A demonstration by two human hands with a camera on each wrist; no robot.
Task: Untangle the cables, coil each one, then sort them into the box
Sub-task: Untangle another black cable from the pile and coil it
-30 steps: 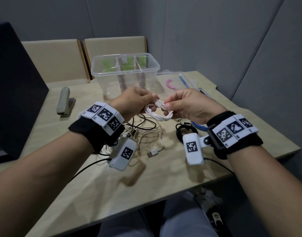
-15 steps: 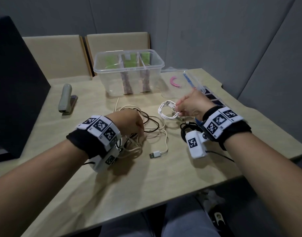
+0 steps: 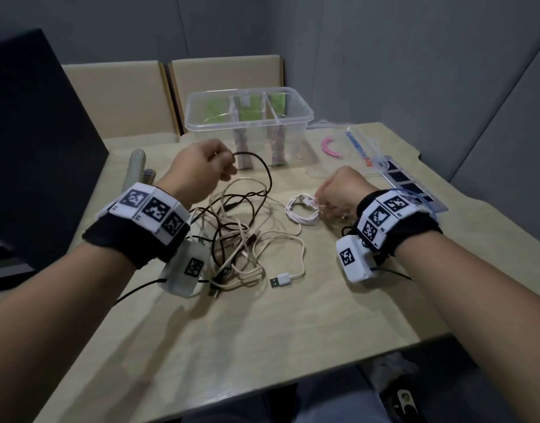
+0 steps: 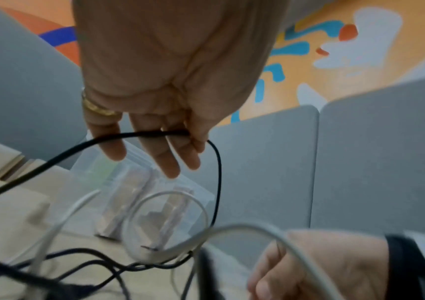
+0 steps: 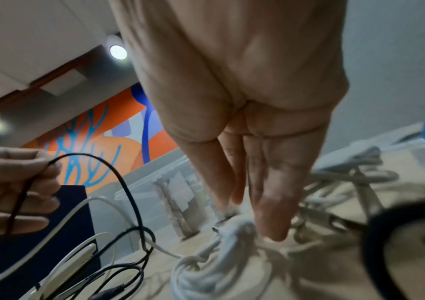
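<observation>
On your desk (image 3: 339, 325) the clear divided box (image 3: 248, 117) at the far edge holds no cable that shows, so by my reading the sorting has not begun. The biggest job left is the tangle (image 3: 241, 239) of black and cream leads in front of you; your left hand (image 3: 198, 167) has its grip pinched on a black cable (image 3: 267, 175) lifted out of that heap. One white coil (image 3: 302, 210) already lies wound just right of the tangle, and your right hand (image 3: 343, 190) rests its straight fingers (image 5: 270, 213) on it.
</observation>
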